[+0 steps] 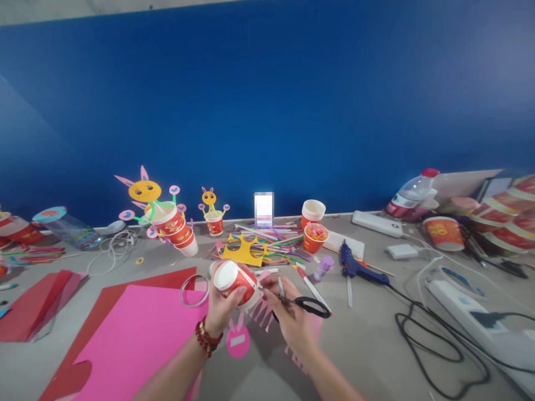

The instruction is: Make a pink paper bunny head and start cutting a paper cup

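My left hand is wrapped round a red and white paper cup, tipped so its white base faces left. In my right hand is a pair of scissors with black handles, the blade end by the cup's side. The exact contact between blade and cup is too small to tell. Below the hands lies a pink bunny-eared paper cutout with a pale strip on it. Pink fringed paper is partly hidden beneath my hands.
Pink paper and red sheets cover the left side. Behind are yellow cut paper, pipe cleaners and finished cup figures. To the right are a blue glue gun, its black cable, a marker and a power strip.
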Demonstrator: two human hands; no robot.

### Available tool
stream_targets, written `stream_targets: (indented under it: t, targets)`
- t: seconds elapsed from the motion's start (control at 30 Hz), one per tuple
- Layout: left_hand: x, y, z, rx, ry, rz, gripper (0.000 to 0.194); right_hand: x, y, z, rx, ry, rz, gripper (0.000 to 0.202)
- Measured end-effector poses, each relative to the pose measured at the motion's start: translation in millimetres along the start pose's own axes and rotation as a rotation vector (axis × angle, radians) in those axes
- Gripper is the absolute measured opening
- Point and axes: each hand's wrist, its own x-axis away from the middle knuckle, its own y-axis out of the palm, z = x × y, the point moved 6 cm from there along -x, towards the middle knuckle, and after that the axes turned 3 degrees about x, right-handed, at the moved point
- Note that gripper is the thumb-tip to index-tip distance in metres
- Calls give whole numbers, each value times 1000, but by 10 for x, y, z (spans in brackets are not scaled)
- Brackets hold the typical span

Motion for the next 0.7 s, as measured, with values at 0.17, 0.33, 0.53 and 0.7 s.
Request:
stream_targets:
  t: [0.17,0.33,0.53,0.7]
  targets:
    - [-29,-55,-39,-67,-113,49,39,-3,-16,-59,109,-97,-42,12]
    - [-66,-76,-114,-13,-180,-3,41,-21,-20,-95,158,-180,-113,15]
    - [-81,-46,-148,75,-278,-89,43,-28,10,-197,186,-261,-210,21]
    - [-82,63,-126,208,-374,-224,35,-20,31,-283,218,-306,-282,23]
